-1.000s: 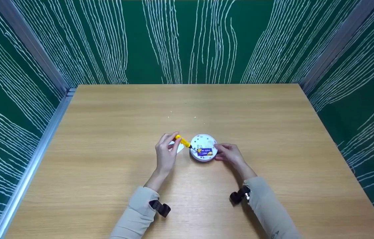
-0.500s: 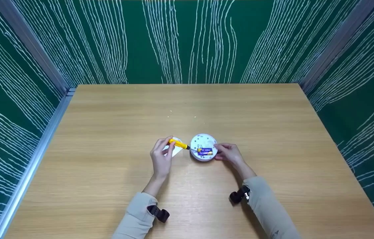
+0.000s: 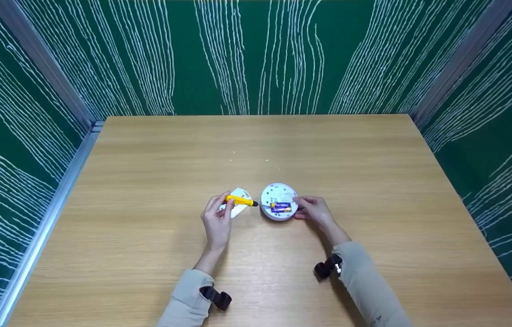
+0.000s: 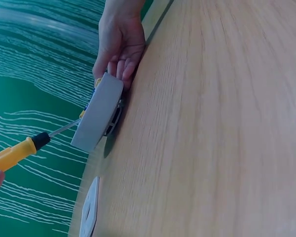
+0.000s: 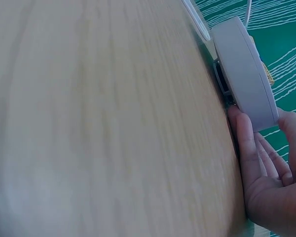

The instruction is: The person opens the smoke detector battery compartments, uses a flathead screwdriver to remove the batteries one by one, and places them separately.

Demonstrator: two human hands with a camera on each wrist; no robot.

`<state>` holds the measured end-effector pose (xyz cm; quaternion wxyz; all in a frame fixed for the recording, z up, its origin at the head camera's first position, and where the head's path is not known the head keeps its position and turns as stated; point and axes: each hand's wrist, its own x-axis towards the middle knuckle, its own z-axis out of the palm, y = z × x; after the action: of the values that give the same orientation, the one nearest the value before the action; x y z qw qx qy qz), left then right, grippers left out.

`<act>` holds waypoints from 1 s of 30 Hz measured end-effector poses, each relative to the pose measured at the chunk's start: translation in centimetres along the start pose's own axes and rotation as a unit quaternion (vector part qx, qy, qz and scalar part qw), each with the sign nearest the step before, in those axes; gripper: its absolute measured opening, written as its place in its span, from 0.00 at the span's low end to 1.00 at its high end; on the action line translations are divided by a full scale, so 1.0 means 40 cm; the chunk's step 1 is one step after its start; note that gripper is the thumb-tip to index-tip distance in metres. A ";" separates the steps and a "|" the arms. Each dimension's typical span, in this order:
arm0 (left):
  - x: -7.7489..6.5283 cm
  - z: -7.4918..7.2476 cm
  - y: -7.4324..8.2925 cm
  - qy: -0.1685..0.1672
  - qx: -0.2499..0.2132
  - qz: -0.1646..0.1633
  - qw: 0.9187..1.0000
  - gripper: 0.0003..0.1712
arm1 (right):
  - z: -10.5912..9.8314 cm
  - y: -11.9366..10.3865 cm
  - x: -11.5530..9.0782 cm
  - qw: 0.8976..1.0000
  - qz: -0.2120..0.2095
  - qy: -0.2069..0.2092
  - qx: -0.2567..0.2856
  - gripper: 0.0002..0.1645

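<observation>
My left hand (image 3: 216,225) pinches the yellow handle of a screwdriver (image 3: 240,200) between thumb and fingers. Its thin metal shaft runs to the left end of two purple batteries (image 3: 281,207), seated in a round white device (image 3: 277,191). In the left wrist view the screwdriver (image 4: 15,152) slants up to the face of the device (image 4: 99,114); whether the tip touches a battery is hard to tell. My right hand (image 3: 315,211) grips the device's right edge, thumb on top and fingers beneath. The right wrist view shows the device (image 5: 244,74) tilted, a dark bracket under it.
A flat white plate (image 3: 240,210) lies on the wooden table (image 3: 256,272) left of the device, partly behind my left hand. Small white specks (image 3: 267,160) are scattered farther back. Green walls with white lines (image 3: 283,59) stand around the table.
My left hand has moved left and toward me, and the screwdriver handle now lies flatter, uncovering more of the white plate. The right hand and the device have stayed put.
</observation>
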<state>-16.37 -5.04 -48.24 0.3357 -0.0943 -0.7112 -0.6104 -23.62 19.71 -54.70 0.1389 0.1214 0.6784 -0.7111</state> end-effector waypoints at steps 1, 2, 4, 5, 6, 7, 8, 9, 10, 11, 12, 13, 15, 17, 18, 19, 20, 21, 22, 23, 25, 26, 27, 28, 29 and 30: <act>-0.001 -0.001 0.000 0.001 -0.003 -0.002 1.000 0.11 | 0.000 0.000 0.001 1.000 0.000 0.001 -0.001 0.21; -0.003 -0.003 -0.001 0.002 -0.006 -0.003 1.000 0.11 | 0.000 0.000 0.001 1.000 0.001 0.002 -0.001 0.21; -0.005 -0.005 -0.002 0.002 -0.012 -0.009 1.000 0.11 | 0.000 -0.001 0.001 1.000 0.003 0.004 -0.003 0.21; -0.006 -0.006 -0.002 0.002 -0.015 -0.013 1.000 0.11 | 0.000 -0.001 0.001 1.000 0.004 0.005 -0.003 0.22; -0.007 -0.007 -0.002 0.002 -0.018 -0.017 1.000 0.11 | 0.000 -0.001 0.002 1.000 0.005 0.006 -0.003 0.21; -0.008 -0.008 -0.003 0.004 -0.022 -0.020 1.000 0.11 | 0.001 -0.002 0.002 1.000 0.006 0.007 -0.002 0.21; -0.009 -0.009 -0.004 0.004 -0.024 -0.025 0.999 0.11 | 0.000 -0.002 0.001 1.000 0.007 0.007 -0.002 0.21; -0.011 -0.010 -0.004 0.005 -0.027 -0.031 0.999 0.11 | 0.000 -0.001 0.002 1.000 0.006 0.007 -0.002 0.21; -0.012 -0.012 -0.005 0.006 -0.029 -0.038 0.999 0.11 | 0.000 -0.001 0.002 1.000 0.005 0.006 -0.002 0.21; -0.013 -0.013 -0.005 0.007 -0.033 -0.044 0.998 0.11 | 0.000 -0.001 0.002 1.000 0.005 0.006 -0.002 0.21; -0.014 -0.014 -0.006 0.008 -0.035 -0.051 0.998 0.11 | 0.000 0.000 0.002 1.000 0.003 0.006 -0.003 0.20; -0.015 -0.015 -0.006 0.010 -0.037 -0.057 0.998 0.11 | -0.001 0.001 0.002 1.000 0.002 0.004 -0.004 0.21; -0.017 -0.018 -0.009 0.012 -0.039 -0.072 0.997 0.11 | -0.001 0.003 0.002 1.000 0.001 0.003 -0.002 0.21; -0.020 -0.020 -0.011 0.014 -0.037 -0.086 0.996 0.11 | -0.001 0.003 0.001 1.000 0.001 0.002 0.000 0.21; -0.021 -0.021 -0.012 0.015 -0.037 -0.095 0.995 0.11 | -0.001 0.002 0.001 1.000 0.002 0.003 0.002 0.21; -0.022 -0.022 -0.014 0.016 -0.041 -0.103 0.994 0.11 | -0.001 0.002 0.000 1.000 0.004 0.004 0.003 0.21; -0.023 -0.024 -0.016 0.017 -0.045 -0.110 0.993 0.11 | -0.001 0.000 0.000 1.000 0.005 0.004 0.004 0.21; -0.023 -0.024 -0.018 0.019 -0.050 -0.116 0.992 0.12 | 0.000 -0.001 -0.001 1.000 0.006 0.005 0.005 0.21; -0.023 -0.025 -0.020 0.020 -0.058 -0.121 0.991 0.12 | 0.000 -0.002 -0.002 1.000 0.008 0.006 0.005 0.21; -0.023 -0.026 -0.023 0.022 -0.067 -0.126 0.989 0.12 | 0.001 -0.004 -0.003 1.000 0.009 0.006 0.005 0.21; -0.024 -0.028 -0.026 0.026 -0.088 -0.134 0.987 0.12 | 0.001 -0.007 -0.004 1.000 0.011 0.003 0.005 0.22; -0.024 -0.028 -0.028 0.028 -0.097 -0.137 0.985 0.13 | 0.001 -0.009 -0.005 1.000 0.013 0.004 0.006 0.22; -0.024 -0.028 -0.030 0.029 -0.107 -0.141 0.984 0.13 | 0.000 -0.011 -0.006 1.000 0.015 0.004 0.005 0.22; -0.025 -0.028 -0.033 0.030 -0.115 -0.144 0.982 0.13 | 0.000 -0.013 -0.006 1.000 0.016 0.004 0.004 0.22; -0.025 -0.028 -0.035 0.032 -0.119 -0.145 0.982 0.13 | 0.000 -0.014 -0.007 1.000 0.017 0.003 0.003 0.22; -0.025 -0.028 -0.035 0.034 -0.122 -0.145 0.981 0.13 | 0.000 -0.016 -0.007 1.000 0.018 0.004 0.002 0.22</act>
<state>-15.96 -6.14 -49.91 0.2533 -0.0097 -0.6260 -0.7375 -23.60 19.73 -54.00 0.1486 0.1372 0.6754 -0.7091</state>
